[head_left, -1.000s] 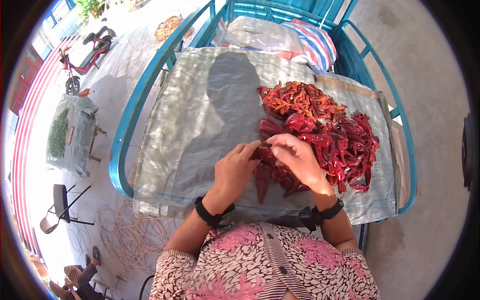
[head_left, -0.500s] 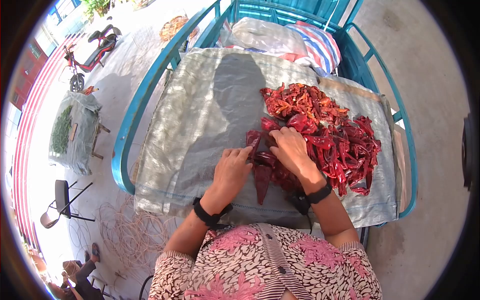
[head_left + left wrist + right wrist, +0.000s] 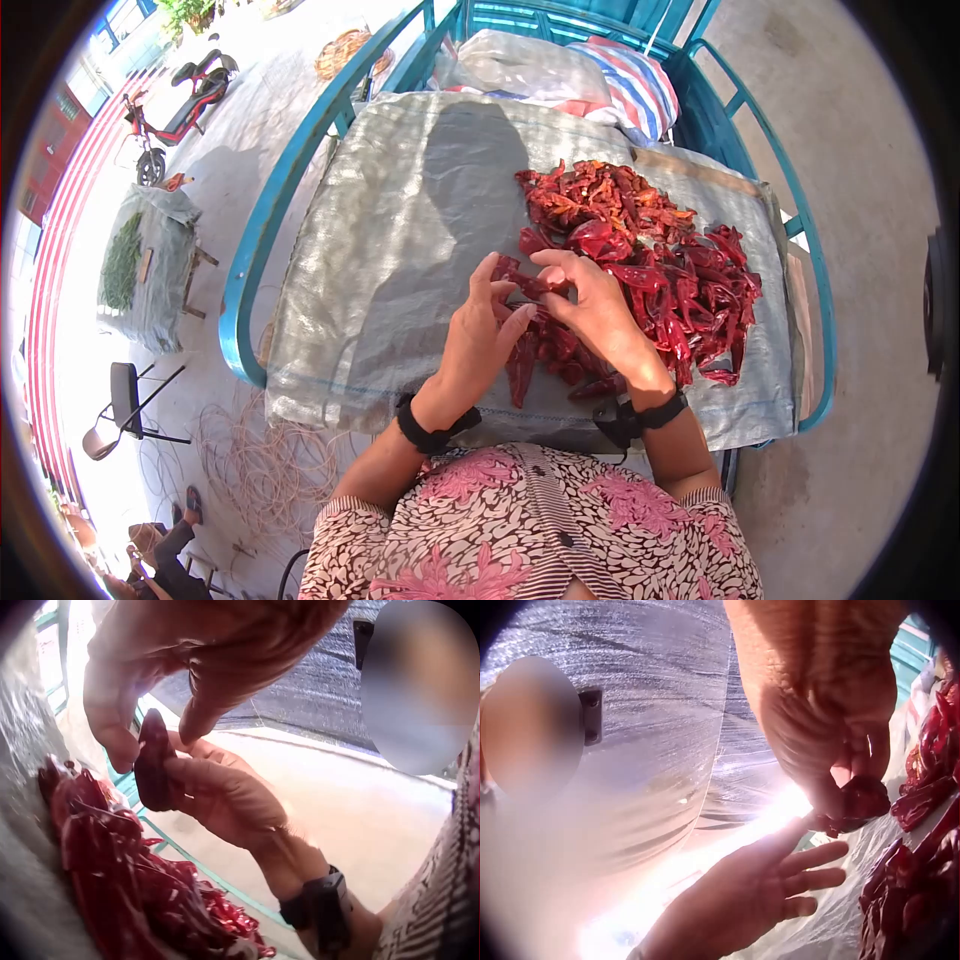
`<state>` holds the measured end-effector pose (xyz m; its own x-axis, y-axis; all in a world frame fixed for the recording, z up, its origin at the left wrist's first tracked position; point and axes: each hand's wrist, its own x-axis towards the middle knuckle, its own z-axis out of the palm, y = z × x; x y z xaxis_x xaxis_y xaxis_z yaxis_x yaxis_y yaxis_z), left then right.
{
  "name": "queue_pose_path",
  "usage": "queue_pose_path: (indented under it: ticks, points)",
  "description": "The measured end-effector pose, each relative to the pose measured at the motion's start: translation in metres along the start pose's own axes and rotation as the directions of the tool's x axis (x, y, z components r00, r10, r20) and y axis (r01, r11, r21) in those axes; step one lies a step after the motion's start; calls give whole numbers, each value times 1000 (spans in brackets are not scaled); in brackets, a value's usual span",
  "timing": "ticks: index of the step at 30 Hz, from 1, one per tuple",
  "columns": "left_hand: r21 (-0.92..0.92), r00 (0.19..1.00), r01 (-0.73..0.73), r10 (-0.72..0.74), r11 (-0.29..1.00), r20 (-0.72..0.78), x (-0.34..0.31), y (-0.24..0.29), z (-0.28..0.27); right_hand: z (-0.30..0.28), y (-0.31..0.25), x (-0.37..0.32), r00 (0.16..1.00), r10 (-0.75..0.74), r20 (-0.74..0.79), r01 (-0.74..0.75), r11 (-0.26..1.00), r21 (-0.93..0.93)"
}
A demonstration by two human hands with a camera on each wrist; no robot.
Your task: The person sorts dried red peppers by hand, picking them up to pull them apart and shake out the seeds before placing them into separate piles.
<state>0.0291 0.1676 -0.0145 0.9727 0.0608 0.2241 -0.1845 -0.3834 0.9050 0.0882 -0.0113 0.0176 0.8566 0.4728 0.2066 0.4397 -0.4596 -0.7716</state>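
Standing at the near end of the cart, I note both hands raised off the heap; half a second ago they lay flat on its edge. The right hand [image 3: 600, 315] pinches one chili [image 3: 154, 769] between thumb and fingertips. The left hand [image 3: 478, 340] meets it from the other side, thumb and forefinger nipping the chili's upper tip as far as the wrist views show, the remaining fingers spread straight. Judgement: work has passed from raking the heap to handling a single piece.

The chili hangs upright between the two hands, above the heap's near left edge. It is dark red, wrinkled and dry, flattened, with a blunt top.

Beyond it the heap [image 3: 660, 250] covers the right half of a grey woven sheet [image 3: 400, 220]; orange broken pieces lie at the far end. The sheet rests on a blue-railed cart [image 3: 262, 235]. A striped bag [image 3: 625, 90] sits at its head. A scooter [image 3: 180, 105] stands far left.
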Motion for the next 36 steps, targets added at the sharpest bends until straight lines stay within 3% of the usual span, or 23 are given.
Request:
queue_pose_path:
  ticks: [1,4,5,7,10,13,16,19,20,22,25,26,27,29,31,33,34,36]
  points:
    - [-71,999,42,-43,997,-18,1,3,2,0,-11,-3,1000,22,8,-23,999,28]
    - [-386,956,284,-228,878,185,5,5,-2,0,-12,-7,988,-154,-17,153,986,-61]
    - [-430,955,294,-242,854,171,4,0,-1,0,-9,-8,976,-216,-27,213,972,-96]
    - [-516,951,308,-271,800,147,3,-10,0,2,-3,-14,995,-100,-7,100,995,14]
    - [-543,929,367,-266,755,258,4,-13,2,4,-5,-15,1000,-5,3,5,996,90]
    - [-514,944,325,-241,794,225,3,-5,6,9,-3,-15,999,-24,-23,26,996,85]
    - [-469,919,365,-231,805,318,3,6,-2,7,-4,-17,999,-40,-9,41,995,88]
    - [-412,969,177,-85,894,233,-3,-7,3,6,-11,-19,999,-31,31,26,988,155]
    - [-472,968,223,-134,853,214,-3,-11,3,6,-12,-19,999,-27,42,19,983,185]
    - [-588,954,300,-235,751,187,-1,-15,1,4,-10,-17,996,-88,6,88,994,58]
    - [-706,951,280,-288,651,112,1,-13,-7,6,30,-13,989,-135,-52,134,991,-30]
    - [-686,958,258,-272,680,91,1,-17,-6,6,44,-12,987,-144,-73,142,989,-41]
    - [-665,965,233,-254,710,66,1,-23,-4,-1,41,-9,997,-17,-76,12,998,-67]
    - [-565,971,215,-238,797,34,1,-27,-2,-4,19,-3,983,34,-180,-97,929,-356]
    - [-396,971,226,-238,890,19,-1,-26,0,1,34,6,982,77,-170,-152,855,-495]
    - [3,994,83,-83,997,-72,-1,-30,1,8,49,12,986,61,-156,-142,799,-584]
    - [211,996,16,4,977,-94,-1,-31,1,13,53,15,990,25,-141,-107,788,-607]
    - [157,997,29,-18,987,-74,-2,-27,-2,21,65,20,990,47,-130,-118,777,-619]
